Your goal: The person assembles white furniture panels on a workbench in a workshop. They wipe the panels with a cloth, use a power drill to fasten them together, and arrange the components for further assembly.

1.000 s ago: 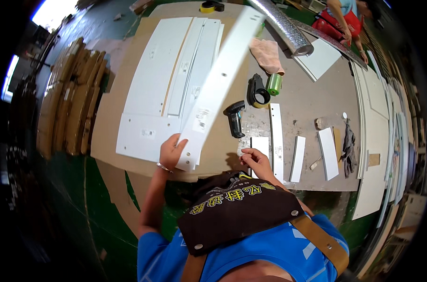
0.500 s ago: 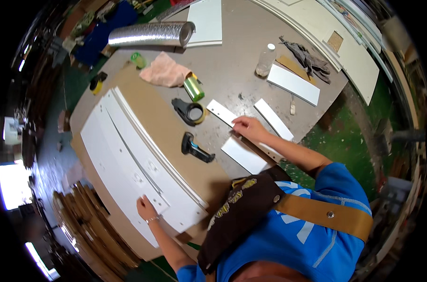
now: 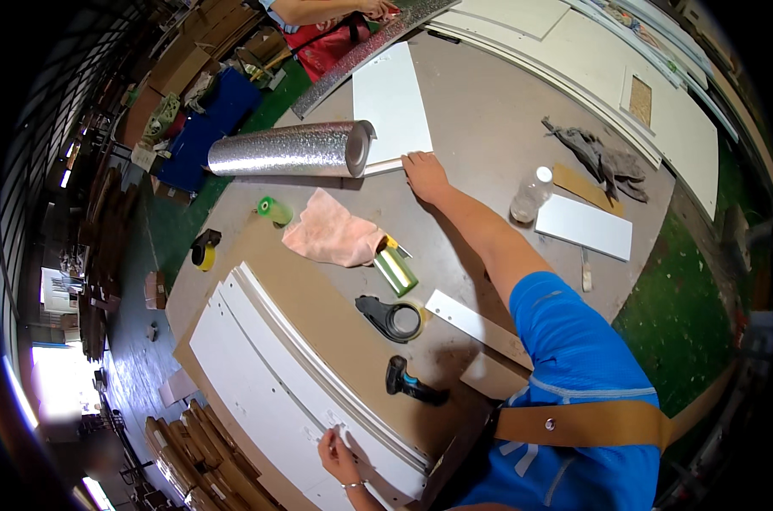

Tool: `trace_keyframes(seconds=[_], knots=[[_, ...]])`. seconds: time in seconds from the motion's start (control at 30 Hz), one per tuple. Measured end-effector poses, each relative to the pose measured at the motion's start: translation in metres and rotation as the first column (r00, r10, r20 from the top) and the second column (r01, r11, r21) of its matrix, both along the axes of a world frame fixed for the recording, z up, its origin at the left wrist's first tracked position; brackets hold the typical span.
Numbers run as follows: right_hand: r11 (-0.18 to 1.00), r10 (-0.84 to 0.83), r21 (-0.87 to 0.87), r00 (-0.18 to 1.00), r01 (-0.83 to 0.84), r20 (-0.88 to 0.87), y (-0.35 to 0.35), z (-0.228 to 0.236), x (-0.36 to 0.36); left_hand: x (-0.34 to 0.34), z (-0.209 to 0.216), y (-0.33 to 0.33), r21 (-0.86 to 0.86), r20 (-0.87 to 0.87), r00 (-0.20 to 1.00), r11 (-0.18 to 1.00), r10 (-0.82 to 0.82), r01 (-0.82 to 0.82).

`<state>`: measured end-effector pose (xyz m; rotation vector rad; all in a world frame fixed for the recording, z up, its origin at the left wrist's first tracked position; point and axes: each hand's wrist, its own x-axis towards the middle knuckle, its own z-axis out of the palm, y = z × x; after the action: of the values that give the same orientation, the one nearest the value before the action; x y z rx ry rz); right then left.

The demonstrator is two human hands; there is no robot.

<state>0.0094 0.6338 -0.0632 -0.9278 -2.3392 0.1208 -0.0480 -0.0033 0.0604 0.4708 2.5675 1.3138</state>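
Upper centre, the right hand [image 3: 425,175] is on the lower edge of a white panel [image 3: 392,98]; tabletop [image 3: 480,115] opens rightward, foil roll [image 3: 280,152] crowds its left; lower centre, the left hand [image 3: 340,462] is over white boards [image 3: 248,342]; whether either grip pinches, I cannot tell.

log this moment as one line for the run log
right hand: at corner of white panel | left hand: over stacked white boards | nearby: silver roll, pink cloth, black scanner

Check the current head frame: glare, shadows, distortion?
All in the head view: glare blows out the bright opening at lower left; highlights speckle the foil roll; shadow darkens the cardboard near the scanner; fisheye bows the long white panels; corners go black.
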Motion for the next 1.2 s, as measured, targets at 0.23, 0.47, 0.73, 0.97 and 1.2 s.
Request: trace_keyframes(seconds=[0.23, 0.47, 0.73, 0.97, 1.2], knots=[[0.997, -0.04, -0.067, 0.991, 0.049, 0.131, -0.004, 0.006, 0.007, 0.044, 0.008, 0.071, 0.096, 0.194, 0.971, 0.987, -0.143, 0.126], [0.992, -0.027, -0.119, 0.997, 0.036, 0.078, -0.08, 0.012, 0.079, 0.087, -0.012, 0.143, 0.328, 0.38, 0.837, 0.903, -0.394, 0.276], [0.969, 0.135, -0.209, 0.991, -0.128, 0.021, -0.18, 0.023, 0.171, 0.094, -0.046, 0.229, 0.419, 0.434, 0.728, 0.834, -0.531, 0.359], [0.921, 0.315, -0.237, 0.949, -0.31, -0.018, -0.229, 0.097, 0.204, 0.046, -0.053, 0.275, 0.246, 0.766, 0.62, 0.968, -0.168, -0.041], [0.877, 0.386, -0.308, 0.922, -0.37, -0.008, -0.292, 0.122, 0.234, 0.048, -0.019, 0.306, -0.022, 0.496, 0.643, 0.733, -0.583, 0.68]])
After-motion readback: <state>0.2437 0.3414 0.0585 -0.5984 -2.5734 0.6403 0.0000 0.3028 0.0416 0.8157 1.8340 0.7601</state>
